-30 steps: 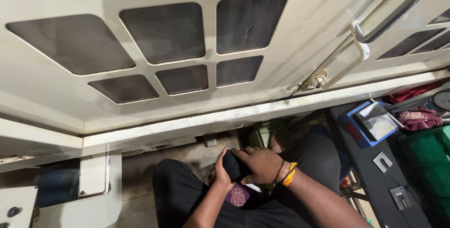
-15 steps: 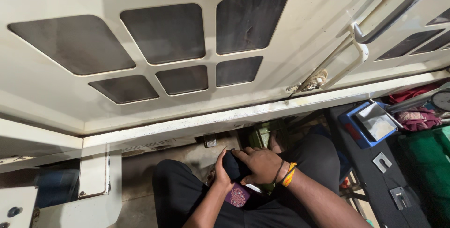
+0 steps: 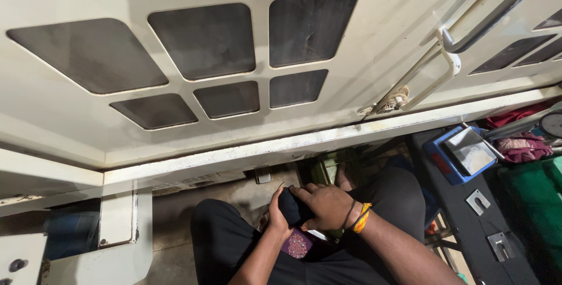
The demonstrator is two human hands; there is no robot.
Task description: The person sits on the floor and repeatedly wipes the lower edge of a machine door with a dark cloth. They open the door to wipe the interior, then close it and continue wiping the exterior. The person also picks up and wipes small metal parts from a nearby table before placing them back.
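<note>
Low in the head view, over my lap, both hands close around a small dark cloth-like object (image 3: 291, 206). My left hand (image 3: 275, 216) cups it from the left and below. My right hand (image 3: 325, 205), with orange and yellow threads at the wrist, covers it from the right and top. A purple patterned item (image 3: 298, 243) lies just under the hands on my dark trousers. What the dark object is exactly cannot be made out.
A large cream machine door (image 3: 234, 56) with dark window panels and a long handle (image 3: 433, 68) fills the upper view. At right stands a dark bench (image 3: 468, 226) with a blue tray (image 3: 459, 153), small metal plates (image 3: 479, 201) and red cloth (image 3: 527, 144).
</note>
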